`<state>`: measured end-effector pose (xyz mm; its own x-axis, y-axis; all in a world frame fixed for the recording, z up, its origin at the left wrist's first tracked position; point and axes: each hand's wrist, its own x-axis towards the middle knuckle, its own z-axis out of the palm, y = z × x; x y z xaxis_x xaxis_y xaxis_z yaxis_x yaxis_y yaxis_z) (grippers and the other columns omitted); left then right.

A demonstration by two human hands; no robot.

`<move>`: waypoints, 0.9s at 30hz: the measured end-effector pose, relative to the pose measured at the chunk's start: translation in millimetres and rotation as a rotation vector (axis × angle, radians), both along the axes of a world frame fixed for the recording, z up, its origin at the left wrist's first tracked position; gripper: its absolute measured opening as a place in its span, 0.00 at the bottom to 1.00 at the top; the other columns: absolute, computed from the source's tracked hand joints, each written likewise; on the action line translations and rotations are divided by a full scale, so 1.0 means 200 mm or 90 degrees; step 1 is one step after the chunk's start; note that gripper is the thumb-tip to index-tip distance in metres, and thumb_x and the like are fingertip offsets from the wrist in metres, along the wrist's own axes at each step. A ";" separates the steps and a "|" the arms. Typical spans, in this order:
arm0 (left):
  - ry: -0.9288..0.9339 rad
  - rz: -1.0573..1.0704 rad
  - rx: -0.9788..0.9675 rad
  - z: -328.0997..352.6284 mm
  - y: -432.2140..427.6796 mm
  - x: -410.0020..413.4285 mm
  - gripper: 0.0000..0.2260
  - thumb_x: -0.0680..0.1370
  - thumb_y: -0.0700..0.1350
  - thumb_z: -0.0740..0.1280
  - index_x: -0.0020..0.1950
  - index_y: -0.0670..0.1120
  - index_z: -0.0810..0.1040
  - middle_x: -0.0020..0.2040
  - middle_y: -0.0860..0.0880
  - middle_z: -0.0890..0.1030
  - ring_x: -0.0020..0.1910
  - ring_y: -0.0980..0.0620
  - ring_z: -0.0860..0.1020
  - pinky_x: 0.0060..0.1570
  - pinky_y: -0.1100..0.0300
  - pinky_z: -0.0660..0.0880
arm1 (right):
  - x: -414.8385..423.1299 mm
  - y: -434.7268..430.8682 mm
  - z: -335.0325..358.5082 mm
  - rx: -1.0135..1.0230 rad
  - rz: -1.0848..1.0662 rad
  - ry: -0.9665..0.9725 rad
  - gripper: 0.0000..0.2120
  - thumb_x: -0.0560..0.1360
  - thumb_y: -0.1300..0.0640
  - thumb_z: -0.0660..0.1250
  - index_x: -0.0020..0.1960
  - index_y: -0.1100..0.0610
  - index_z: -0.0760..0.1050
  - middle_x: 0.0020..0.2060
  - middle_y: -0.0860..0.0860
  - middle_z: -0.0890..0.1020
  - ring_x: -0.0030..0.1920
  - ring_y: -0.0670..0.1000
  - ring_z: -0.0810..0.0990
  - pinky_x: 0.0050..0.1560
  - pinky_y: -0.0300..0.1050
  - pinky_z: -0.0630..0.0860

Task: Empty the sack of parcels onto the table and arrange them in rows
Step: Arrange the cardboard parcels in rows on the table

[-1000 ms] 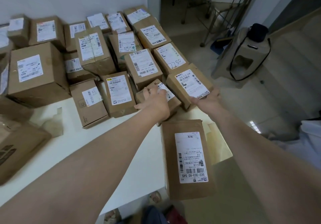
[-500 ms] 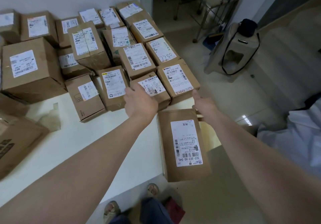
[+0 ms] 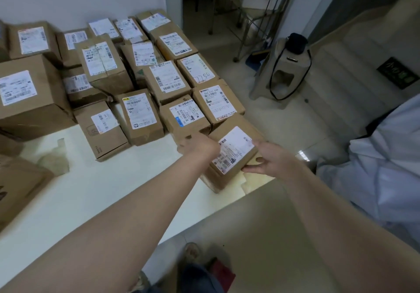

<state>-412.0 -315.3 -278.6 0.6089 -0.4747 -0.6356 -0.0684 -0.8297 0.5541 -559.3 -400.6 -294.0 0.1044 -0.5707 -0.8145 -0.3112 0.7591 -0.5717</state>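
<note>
White table (image 3: 102, 201): a labelled parcel (image 3: 236, 147) lies between both hands. Right hand (image 3: 276, 162) grips its edge; left hand (image 3: 200, 147) touches it, grip unclear.

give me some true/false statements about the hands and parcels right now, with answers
1. The left hand and the right hand are on the same parcel. True.
2. That parcel lies with its label down. False: its white label faces up.
3. It sits at the left end of the table. False: it is at the table's near right corner, just in front of the rows.
4. A marked parcel in the right-hand column bears handwriting on its label. True.
5. The stool on the floor has nothing on it. False: a black object rests on top.
</note>
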 end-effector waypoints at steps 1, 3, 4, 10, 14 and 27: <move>0.014 0.039 0.027 -0.02 0.03 0.02 0.25 0.77 0.46 0.63 0.72 0.45 0.63 0.69 0.41 0.63 0.63 0.41 0.67 0.63 0.50 0.71 | 0.05 0.03 0.00 -0.003 -0.006 0.000 0.16 0.79 0.56 0.66 0.65 0.59 0.71 0.68 0.56 0.67 0.69 0.60 0.67 0.49 0.64 0.82; 0.094 0.129 -0.001 -0.03 0.09 0.06 0.25 0.78 0.44 0.64 0.73 0.47 0.61 0.68 0.43 0.61 0.54 0.45 0.69 0.54 0.55 0.74 | 0.12 0.08 -0.01 -0.007 -0.026 0.004 0.13 0.81 0.54 0.63 0.63 0.58 0.71 0.65 0.56 0.69 0.57 0.59 0.74 0.47 0.62 0.83; 0.113 0.157 -0.034 -0.05 0.11 0.08 0.25 0.78 0.43 0.65 0.73 0.49 0.61 0.67 0.44 0.61 0.51 0.45 0.69 0.51 0.55 0.75 | 0.14 0.11 -0.04 -0.013 -0.062 0.002 0.14 0.81 0.51 0.61 0.64 0.56 0.71 0.63 0.56 0.71 0.51 0.59 0.77 0.43 0.60 0.83; -0.004 0.150 -0.060 -0.07 0.25 0.23 0.24 0.76 0.45 0.64 0.72 0.49 0.64 0.67 0.42 0.62 0.62 0.40 0.70 0.60 0.48 0.74 | 0.16 0.28 -0.22 0.070 -0.200 0.068 0.14 0.81 0.58 0.52 0.58 0.66 0.71 0.51 0.58 0.75 0.45 0.58 0.77 0.44 0.53 0.76; -0.108 0.168 -0.057 -0.09 0.43 0.44 0.24 0.74 0.40 0.63 0.70 0.49 0.66 0.66 0.41 0.64 0.64 0.41 0.65 0.59 0.48 0.74 | 0.36 0.58 -0.25 0.160 0.061 0.190 0.11 0.79 0.61 0.52 0.42 0.62 0.68 0.33 0.57 0.75 0.30 0.54 0.74 0.28 0.45 0.75; -0.424 0.294 0.184 -0.07 1.61 1.47 0.22 0.76 0.54 0.62 0.69 0.50 0.68 0.72 0.40 0.63 0.72 0.38 0.58 0.73 0.39 0.50 | 1.65 1.32 -0.08 0.026 0.410 -0.104 0.15 0.82 0.51 0.61 0.66 0.55 0.69 0.58 0.52 0.74 0.52 0.55 0.78 0.49 0.53 0.81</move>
<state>-117.4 6.2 -292.9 0.9902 0.0384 -0.1346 0.0753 -0.9568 0.2809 -229.3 -135.9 -310.6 0.5386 -0.3216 -0.7788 -0.6212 0.4729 -0.6249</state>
